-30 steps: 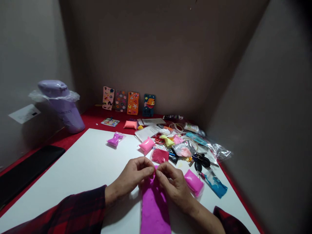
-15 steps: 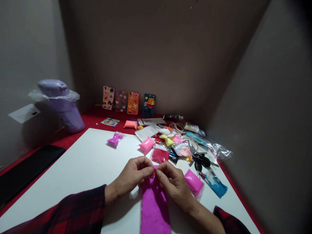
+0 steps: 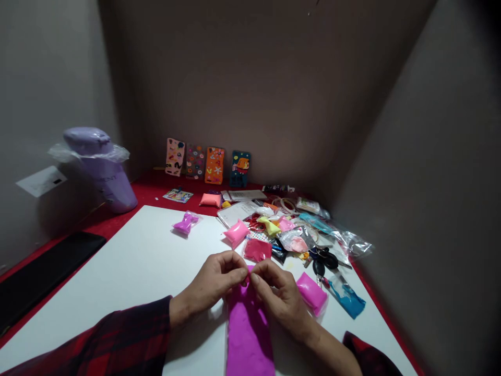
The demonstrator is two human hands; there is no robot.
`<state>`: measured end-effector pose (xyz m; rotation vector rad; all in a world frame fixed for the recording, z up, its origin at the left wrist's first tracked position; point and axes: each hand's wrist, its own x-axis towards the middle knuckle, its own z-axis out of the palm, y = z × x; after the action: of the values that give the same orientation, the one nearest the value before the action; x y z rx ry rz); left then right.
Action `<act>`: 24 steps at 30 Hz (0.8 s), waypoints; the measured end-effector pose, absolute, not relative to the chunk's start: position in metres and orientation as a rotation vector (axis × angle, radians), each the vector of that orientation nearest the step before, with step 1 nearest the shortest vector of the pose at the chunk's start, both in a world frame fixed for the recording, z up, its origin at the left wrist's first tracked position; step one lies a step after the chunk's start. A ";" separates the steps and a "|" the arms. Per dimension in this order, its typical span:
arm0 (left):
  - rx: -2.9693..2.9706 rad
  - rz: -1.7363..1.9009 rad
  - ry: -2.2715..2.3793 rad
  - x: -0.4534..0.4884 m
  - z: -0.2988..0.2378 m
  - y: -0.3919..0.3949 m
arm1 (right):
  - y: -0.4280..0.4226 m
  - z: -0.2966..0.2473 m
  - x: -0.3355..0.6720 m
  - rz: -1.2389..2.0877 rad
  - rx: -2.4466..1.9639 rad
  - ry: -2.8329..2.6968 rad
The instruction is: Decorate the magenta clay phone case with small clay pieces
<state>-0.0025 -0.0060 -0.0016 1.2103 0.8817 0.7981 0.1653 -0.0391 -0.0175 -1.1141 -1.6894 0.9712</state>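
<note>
A long flat slab of magenta clay (image 3: pixel 248 334) lies on the white board (image 3: pixel 136 266) in front of me. My left hand (image 3: pixel 213 284) and my right hand (image 3: pixel 277 295) meet at the slab's far end, fingertips pinched together on its top edge. Both hands are closed in a pinch on the clay. A pink clay packet (image 3: pixel 311 292) lies just right of my right hand, and a dark pink packet (image 3: pixel 257 249) sits just beyond my fingers.
Several clay packets, plastic bags, keys (image 3: pixel 323 259) and a blue packet (image 3: pixel 347 298) crowd the right side. A purple clay packet (image 3: pixel 185 223) lies mid-board. Decorated phone cases (image 3: pixel 207 164) lean on the back wall. A lilac container (image 3: pixel 102 169) and a black pad (image 3: pixel 43 274) are at left.
</note>
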 end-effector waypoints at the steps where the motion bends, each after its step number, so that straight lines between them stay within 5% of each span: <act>1: 1.213 0.796 0.879 -0.003 -0.002 -0.006 | -0.039 -0.017 0.165 0.980 -1.117 -1.686; 24: 1.260 0.826 0.899 -0.004 0.003 -0.008 | -0.038 -0.016 0.164 1.151 -1.074 -1.533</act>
<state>-0.0038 -0.0083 0.0026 1.2601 0.8992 0.8264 0.1641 -0.0383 -0.0164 -1.0745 -1.5327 1.1510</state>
